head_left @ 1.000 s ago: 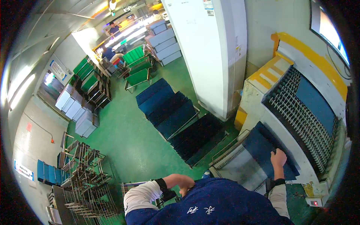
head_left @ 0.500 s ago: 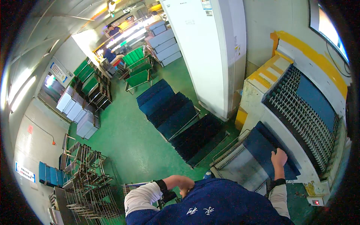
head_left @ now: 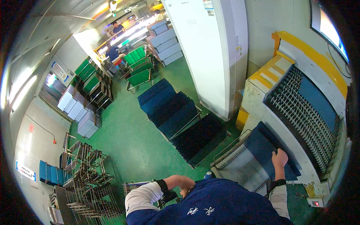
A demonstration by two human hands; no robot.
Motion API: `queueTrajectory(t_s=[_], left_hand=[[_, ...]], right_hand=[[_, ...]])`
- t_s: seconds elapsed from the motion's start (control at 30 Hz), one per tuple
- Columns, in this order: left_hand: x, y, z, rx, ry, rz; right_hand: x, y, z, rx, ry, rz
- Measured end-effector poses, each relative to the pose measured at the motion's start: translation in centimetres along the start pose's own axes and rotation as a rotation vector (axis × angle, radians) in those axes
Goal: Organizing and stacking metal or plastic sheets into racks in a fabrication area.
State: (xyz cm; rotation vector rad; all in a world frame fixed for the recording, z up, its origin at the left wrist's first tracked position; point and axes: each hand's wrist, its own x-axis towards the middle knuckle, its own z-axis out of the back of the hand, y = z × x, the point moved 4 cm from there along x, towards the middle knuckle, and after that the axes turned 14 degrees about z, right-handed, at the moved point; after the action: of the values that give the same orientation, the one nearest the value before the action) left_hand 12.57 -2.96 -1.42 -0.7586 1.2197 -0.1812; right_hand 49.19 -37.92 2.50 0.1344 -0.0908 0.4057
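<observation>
Landmark for these notes: the roller conveyor (head_left: 296, 120), white-sided, with a flat blue sheet (head_left: 317, 99) lying across part of its rollers. Just left of the conveyor sits a slotted rack (head_left: 243, 167), coil strips along its edges. Your dark blue panel (head_left: 264, 144) is in that rack, on the side nearest the conveyor, with more dark edges showing behind it. Your right hand (head_left: 279, 158) is clasped on the panel's edge, fingers bent, thumb up, close to the conveyor's flank. Your left hand (head_left: 183, 183), farther left of the conveyor, is bent at the wrist against your navy shirt (head_left: 213, 200) (fingers tucked from sight, so I cannot tell whether they grip anything). Left of the conveyor, past your rack, dark blue panel stacks (head_left: 167, 108) run in a row along the green floor (head_left: 127, 146). Well left of the conveyor, metal frames (head_left: 88, 165) pile up by the wall.
</observation>
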Motion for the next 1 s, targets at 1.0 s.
queueTrajectory(t_s=[1.0], left_hand=[[1.5,1.4,-0.7,-0.043,0.065,-0.097]], right_hand=[[0.0,-0.9,-1.2,0.012,-0.077,0.035]])
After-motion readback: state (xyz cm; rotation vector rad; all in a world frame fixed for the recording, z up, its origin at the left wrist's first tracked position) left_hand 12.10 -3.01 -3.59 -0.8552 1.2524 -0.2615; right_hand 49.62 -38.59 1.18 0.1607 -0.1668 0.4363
